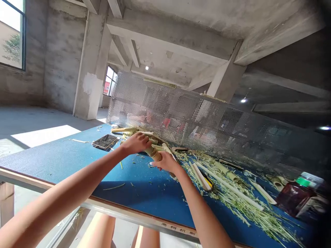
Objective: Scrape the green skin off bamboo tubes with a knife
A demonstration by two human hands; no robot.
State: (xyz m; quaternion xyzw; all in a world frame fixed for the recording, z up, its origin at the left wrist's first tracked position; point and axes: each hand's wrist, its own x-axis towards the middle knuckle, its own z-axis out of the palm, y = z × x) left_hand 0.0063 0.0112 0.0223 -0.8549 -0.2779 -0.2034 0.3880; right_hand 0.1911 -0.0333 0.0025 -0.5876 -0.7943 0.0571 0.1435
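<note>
A short, thick bamboo piece (155,154) with a ringed joint is held slantwise just over the blue tabletop (116,189). Around its far left end my left hand (137,142) is closed, knuckles up. My right hand (167,162) grips the nearer right end, the thumb lying along its side. Both palms hide part of the bamboo. Behind the hands lie more bamboo pieces and strips, partly covered by my fingers. Small shavings are scattered on the table below.
Left of my hands lies a dark-screened phone (105,141). A perforated metal panel (181,117) stands along the back edge. To the right are a heap of bamboo shavings (243,199), a yellow-and-black tool (208,182), a bamboo tube (227,172) and a dark red jar with a green band (294,193).
</note>
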